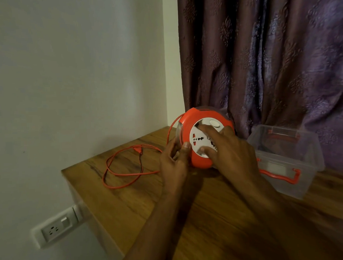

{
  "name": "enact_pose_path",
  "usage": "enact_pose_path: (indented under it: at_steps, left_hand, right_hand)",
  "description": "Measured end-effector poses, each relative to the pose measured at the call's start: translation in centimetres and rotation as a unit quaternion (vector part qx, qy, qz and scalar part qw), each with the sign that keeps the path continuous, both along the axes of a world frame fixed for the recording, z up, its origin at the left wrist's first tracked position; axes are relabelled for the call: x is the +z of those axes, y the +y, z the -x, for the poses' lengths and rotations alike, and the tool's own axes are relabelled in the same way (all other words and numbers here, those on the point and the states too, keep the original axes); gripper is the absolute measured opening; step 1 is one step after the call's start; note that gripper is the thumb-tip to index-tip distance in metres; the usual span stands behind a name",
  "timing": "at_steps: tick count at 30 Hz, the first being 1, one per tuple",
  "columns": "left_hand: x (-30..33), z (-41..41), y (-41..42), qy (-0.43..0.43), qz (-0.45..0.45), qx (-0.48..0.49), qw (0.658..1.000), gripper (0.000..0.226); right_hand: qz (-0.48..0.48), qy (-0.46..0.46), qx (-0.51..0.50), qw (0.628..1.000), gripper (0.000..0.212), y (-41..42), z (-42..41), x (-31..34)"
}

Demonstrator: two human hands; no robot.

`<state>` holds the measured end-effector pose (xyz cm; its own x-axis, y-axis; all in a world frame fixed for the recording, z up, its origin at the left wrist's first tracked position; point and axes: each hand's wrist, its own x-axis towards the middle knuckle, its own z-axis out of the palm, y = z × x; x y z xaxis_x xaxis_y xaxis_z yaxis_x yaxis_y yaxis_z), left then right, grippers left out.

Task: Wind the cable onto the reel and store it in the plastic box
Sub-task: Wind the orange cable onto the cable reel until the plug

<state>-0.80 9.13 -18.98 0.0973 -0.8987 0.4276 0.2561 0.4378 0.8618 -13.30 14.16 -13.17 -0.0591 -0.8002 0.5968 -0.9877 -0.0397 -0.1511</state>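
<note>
Wooden table [209, 216], left hand [174, 161] gripping reel [203, 163] edge, right hand [229, 147] fingers spread on its face

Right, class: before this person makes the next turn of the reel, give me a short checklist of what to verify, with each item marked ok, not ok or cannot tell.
1. Reel steadied: ok, left hand grips its rim.
2. Winding hand placed: ok, right hand fingers press the white socket face.
3. Loose cable free of knots: cannot tell, it lies in overlapping loops on the table.
4. Plug out of the wall socket: ok, it lies on the table.
5. Plastic box ready: ok, open, right of the reel.
6. Cable fully wound: not ok.
</note>
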Motion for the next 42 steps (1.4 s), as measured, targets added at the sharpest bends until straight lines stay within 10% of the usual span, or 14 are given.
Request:
enact_pose_path:
  at_steps: [21, 30, 42]
  left_hand:
    - [0.0, 0.4, 0.5, -0.058, 0.042, 0.007, 0.997, 0.025]
    - [-0.3, -0.3, -0.5, 0.006, 0.009, 0.062, 0.998, 0.048]
    - [-0.2, -0.5, -0.3, -0.031, 0.020, 0.032, 0.999, 0.035]
  right_hand:
    - [0.019, -0.218, -0.056, 0.974, 0.061, -0.1, -0.2, 0.3]
    - [-0.030, 0.070, 0.060, 0.995, 0.057, 0.4, 0.5, 1.5]
    - [-0.118, 0.102, 0.075, 0.985, 0.063, 1.1, 0.4, 1.8]
